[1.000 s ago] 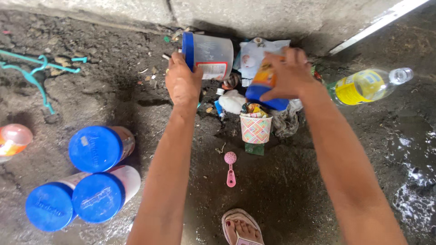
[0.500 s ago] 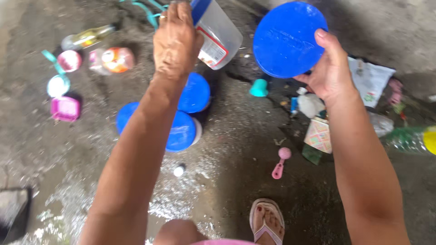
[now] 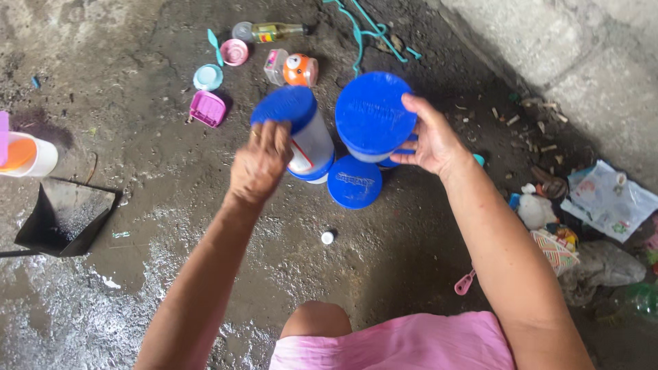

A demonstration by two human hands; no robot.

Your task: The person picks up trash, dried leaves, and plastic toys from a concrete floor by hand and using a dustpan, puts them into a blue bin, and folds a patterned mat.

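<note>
Clear plastic jars with round blue lids: two now carried over to the standing cluster on the wet concrete floor, away from the litter heap by the wall where both were lifted a second ago. Left hand (image 3: 259,166) wrapped around the tilted clear jar with blue lid (image 3: 301,133), fingers curled on its side, base nearly touching the cluster. Right hand (image 3: 432,140) gripping the second blue-lidded jar (image 3: 373,116), thumb and fingers pinching its wall, held just above the cluster. One low blue-lidded jar (image 3: 354,181) standing in front of both. Beyond the cluster, a small pink square tray (image 3: 208,108) and an orange round toy (image 3: 300,70). Judged: gathering nearly done, both jars about ready to set down.
</note>
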